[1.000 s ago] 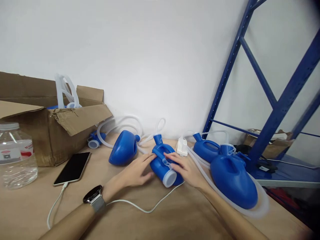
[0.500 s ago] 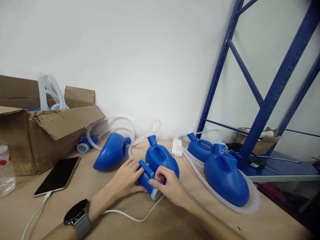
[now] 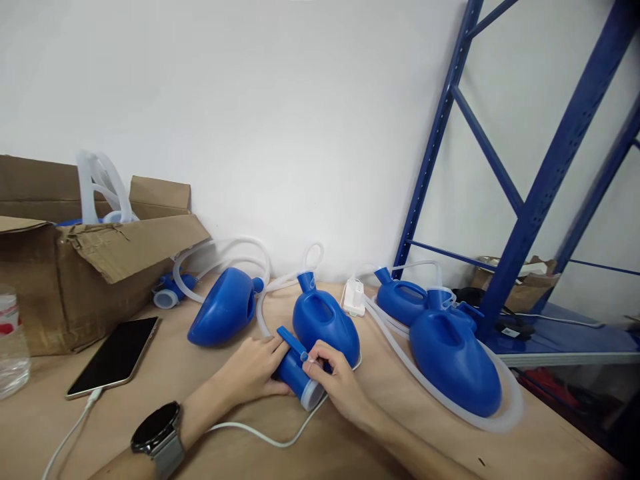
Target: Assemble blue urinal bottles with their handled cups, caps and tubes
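A blue cylindrical part (image 3: 296, 377) with a handle and a pale round end lies tilted on the table. Wrapped round its far side is my left hand (image 3: 257, 369), with a watch on the wrist. My right hand (image 3: 334, 379) pinches at the near end of the blue handle; what lies between the fingertips is too small to make out. Just behind my hands rests a blue bottle (image 3: 325, 325) with a clear hose at its neck. Another blue bottle (image 3: 223, 307) lies on its side to the left.
To the right are two blue bottles (image 3: 453, 360) with coiled hoses. An open cardboard box (image 3: 100, 287), a phone (image 3: 115, 357) and a water bottle (image 3: 11, 347) stand left. A white adapter (image 3: 354, 298), a cable (image 3: 260, 435) and a blue rack (image 3: 535, 200) also show.
The right fingers have closed in on the end of the handle. The blue part has turned slightly, so its pale round end shows more. The view has shifted a little.
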### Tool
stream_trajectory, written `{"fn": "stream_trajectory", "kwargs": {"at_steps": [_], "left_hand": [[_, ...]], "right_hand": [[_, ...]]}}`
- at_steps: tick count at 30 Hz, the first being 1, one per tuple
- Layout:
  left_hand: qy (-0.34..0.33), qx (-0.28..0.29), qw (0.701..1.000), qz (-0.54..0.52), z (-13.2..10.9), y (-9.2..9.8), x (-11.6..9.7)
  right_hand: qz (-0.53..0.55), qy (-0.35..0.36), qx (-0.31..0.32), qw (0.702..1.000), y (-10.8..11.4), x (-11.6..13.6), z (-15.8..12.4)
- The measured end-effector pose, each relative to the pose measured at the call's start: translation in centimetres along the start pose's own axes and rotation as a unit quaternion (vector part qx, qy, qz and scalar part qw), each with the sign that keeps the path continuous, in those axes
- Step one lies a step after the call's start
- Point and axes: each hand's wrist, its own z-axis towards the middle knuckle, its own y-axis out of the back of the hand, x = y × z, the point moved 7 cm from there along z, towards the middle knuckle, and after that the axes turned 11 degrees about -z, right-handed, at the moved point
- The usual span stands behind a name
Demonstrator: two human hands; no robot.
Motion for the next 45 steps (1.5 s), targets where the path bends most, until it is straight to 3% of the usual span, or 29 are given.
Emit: {"fn": "stream_trajectory", "kwargs": {"at_steps": [4, 6, 13, 19, 24, 28, 31, 33, 34, 36, 38, 41, 45], "left_hand": [[0.017, 0.017, 1.000, -0.004, -0.2, 0.1, 1.0], [0.012, 0.016, 1.000, -0.011, -0.4, 0.3, 1.3], [0.006, -0.023, 1.000, -0.020, -0.2, 1.4, 1.6], [-0.003, -0.014, 0.999, -0.048, -0.1, 0.4, 1.5], [-0.003, -0.029, 0.995, -0.093, -0.6, -0.4, 1.8], [0.038, -0.064, 0.988, -0.137, -1.0, -1.1, 3.2], [0.073, -0.058, 0.984, -0.151, -1.1, -1.6, 3.9], [0.080, -0.055, 0.981, -0.169, -1.1, -1.5, 4.0], [0.082, -0.064, 0.978, -0.183, -1.2, -1.3, 4.0], [0.085, -0.101, 0.970, -0.204, -1.3, -0.4, 4.3], [0.086, -0.137, 0.965, -0.205, -1.5, 0.3, 4.6], [0.101, -0.148, 0.968, -0.178, -1.6, 0.7, 5.1], [0.130, -0.125, 0.975, -0.132, -1.5, 1.0, 5.1]], "right_hand": [[-0.027, 0.124, 0.017, 0.992, -0.4, 2.2, -0.9], [-0.027, 0.137, 0.007, 0.990, -0.1, 2.4, -1.1], [0.117, 0.074, -0.025, 0.990, 0.6, 0.7, -0.4], [0.303, -0.060, -0.029, 0.951, -1.1, -1.5, -0.1], [0.340, -0.082, -0.033, 0.936, -1.3, -2.4, 0.3], [0.367, -0.077, -0.035, 0.926, -0.1, -1.9, -0.1], [0.271, -0.019, 0.014, 0.962, 0.6, -0.8, -0.5], [0.103, 0.062, 0.049, 0.992, 0.7, 0.1, -0.8], [0.008, 0.119, 0.057, 0.991, 0.5, 0.6, -0.9], [-0.156, 0.230, 0.055, 0.959, 0.0, 1.3, -1.3], [-0.247, 0.286, 0.035, 0.925, -0.4, 1.4, -1.4], [-0.287, 0.291, 0.002, 0.913, -0.6, 0.9, -1.3], [-0.264, 0.298, -0.013, 0.917, -0.9, 0.7, -1.6]]}}
